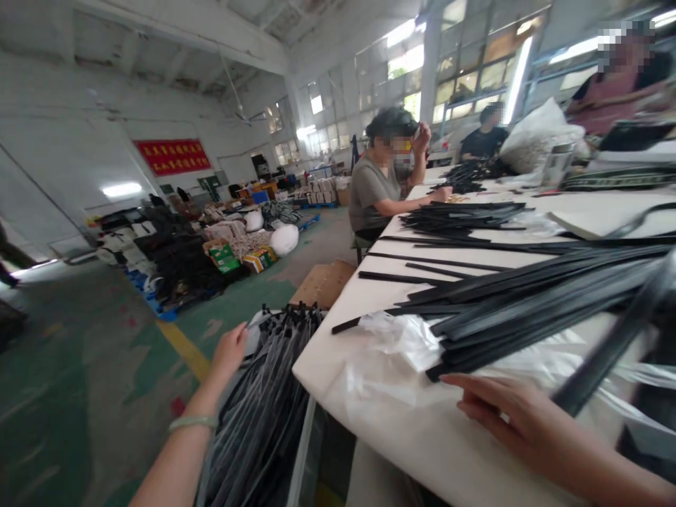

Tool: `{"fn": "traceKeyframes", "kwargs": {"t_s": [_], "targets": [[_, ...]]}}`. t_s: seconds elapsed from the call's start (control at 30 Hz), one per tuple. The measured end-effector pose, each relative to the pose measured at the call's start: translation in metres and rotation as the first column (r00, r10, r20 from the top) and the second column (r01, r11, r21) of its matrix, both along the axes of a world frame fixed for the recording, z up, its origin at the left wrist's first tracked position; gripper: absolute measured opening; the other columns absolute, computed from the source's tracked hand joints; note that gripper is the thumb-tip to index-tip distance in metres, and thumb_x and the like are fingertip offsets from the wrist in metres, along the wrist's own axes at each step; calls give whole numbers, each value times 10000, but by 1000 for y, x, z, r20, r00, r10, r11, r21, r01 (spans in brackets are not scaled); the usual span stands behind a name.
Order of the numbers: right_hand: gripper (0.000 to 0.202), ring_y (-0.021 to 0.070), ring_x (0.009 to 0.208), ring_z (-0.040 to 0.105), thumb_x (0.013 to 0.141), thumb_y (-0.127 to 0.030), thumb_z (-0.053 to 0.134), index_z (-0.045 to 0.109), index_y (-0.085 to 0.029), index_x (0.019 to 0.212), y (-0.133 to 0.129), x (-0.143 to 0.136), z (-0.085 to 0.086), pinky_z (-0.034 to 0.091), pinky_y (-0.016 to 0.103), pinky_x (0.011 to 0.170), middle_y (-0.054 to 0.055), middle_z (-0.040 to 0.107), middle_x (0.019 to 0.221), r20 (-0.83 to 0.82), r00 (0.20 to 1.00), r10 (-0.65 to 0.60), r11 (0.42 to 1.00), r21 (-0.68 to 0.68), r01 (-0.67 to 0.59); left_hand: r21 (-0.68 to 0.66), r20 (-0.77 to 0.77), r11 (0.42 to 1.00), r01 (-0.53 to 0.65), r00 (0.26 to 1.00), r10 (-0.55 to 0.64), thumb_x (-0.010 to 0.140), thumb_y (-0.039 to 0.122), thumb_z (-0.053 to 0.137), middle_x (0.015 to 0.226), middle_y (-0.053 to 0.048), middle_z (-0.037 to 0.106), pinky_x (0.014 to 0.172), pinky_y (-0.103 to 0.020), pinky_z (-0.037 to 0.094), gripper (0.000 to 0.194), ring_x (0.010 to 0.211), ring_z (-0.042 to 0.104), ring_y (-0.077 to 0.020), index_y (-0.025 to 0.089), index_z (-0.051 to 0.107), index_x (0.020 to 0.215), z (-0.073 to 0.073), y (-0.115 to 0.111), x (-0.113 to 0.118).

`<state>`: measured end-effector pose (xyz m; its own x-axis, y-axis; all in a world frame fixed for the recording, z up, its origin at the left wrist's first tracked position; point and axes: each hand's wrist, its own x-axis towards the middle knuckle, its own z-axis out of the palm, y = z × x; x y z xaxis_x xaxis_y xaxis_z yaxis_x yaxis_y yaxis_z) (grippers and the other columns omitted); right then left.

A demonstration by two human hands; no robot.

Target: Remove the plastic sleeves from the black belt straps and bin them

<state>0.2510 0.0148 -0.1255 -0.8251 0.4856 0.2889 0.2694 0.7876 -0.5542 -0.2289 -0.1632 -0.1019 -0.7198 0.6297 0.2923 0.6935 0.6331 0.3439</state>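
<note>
My left hand, with a pale bangle on the wrist, is at the upper left edge of a bin of long black strips. Its fingers are pressed together by some clear plastic; what they hold is too small to tell. On the white table, my right hand has its fingers stretched out, the index fingertip close to the end of a bundle of flat black strips. Crumpled clear plastic lies beside the bundle. One blurred black strip slants past my right forearm.
Across the table sits a person in a grey shirt, near more black strips. Two other people are farther back, by a large white sack. Cardboard lies beyond the bin. Stacked goods stand on the floor at left.
</note>
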Motion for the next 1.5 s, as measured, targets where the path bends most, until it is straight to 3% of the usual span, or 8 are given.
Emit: {"fn": "traceKeyframes", "kwargs": {"t_s": [0.17,0.33,0.63,0.8,1.03,1.3,1.4,1.5], "targets": [[321,217,860,642,961,-269,389,600,-204,1195,-6,-5,19,516,340,757,108,683,967,23,1000,-15,996,92,13,146,-33,959,244,970,-242,836,388,440,1373,-256,429,1045,-439,364,651,1259,442,-309,-14,365,1343,9,84,55],[368,253,1160,502,901,-223,495,552,-240,1264,-1,-4,33,456,411,945,113,538,1280,29,999,-23,980,197,17,132,98,718,684,712,-696,864,473,498,1271,-90,574,945,-346,488,462,1140,561,-222,213,539,1244,11,71,159],[522,273,1371,252,886,-281,575,422,-235,1383,-12,-8,33,285,466,1103,116,243,1517,23,984,179,965,192,-180,442,80,752,489,814,-576,814,459,569,839,-60,687,680,-262,536,288,771,642,-204,195,671,763,5,55,232],[550,217,1339,319,893,-185,523,318,-143,1402,-17,0,44,332,418,1083,179,346,1456,-333,935,120,973,225,-44,469,567,720,511,450,-690,789,480,620,594,1,593,447,-195,428,316,495,533,-120,164,625,807,49,76,292],[513,180,939,631,867,-199,551,409,-191,1360,32,7,30,515,331,828,97,633,1132,-594,790,-153,987,-134,90,561,717,617,552,48,-695,646,323,784,762,-62,678,625,-231,489,330,683,636,-153,115,589,813,69,189,328],[182,134,626,587,851,-205,577,708,-197,976,45,15,28,410,215,593,16,666,710,-408,863,-298,944,10,330,563,700,616,551,79,-710,685,318,747,693,5,636,544,-194,458,493,587,617,-121,156,424,1019,32,241,340],[238,120,549,556,847,-298,587,665,-138,688,48,15,34,379,191,495,1,613,598,-501,742,-446,890,-338,307,502,691,603,620,131,-711,738,313,669,629,24,616,465,-176,433,507,488,591,-114,152,420,1149,30,235,335],[302,79,425,474,820,-340,609,566,-141,597,61,16,34,330,171,404,-19,563,514,-448,549,-706,632,-749,202,352,689,571,742,207,-694,774,301,583,451,58,530,328,-139,295,440,301,422,-74,103,498,1157,39,231,325]]}}
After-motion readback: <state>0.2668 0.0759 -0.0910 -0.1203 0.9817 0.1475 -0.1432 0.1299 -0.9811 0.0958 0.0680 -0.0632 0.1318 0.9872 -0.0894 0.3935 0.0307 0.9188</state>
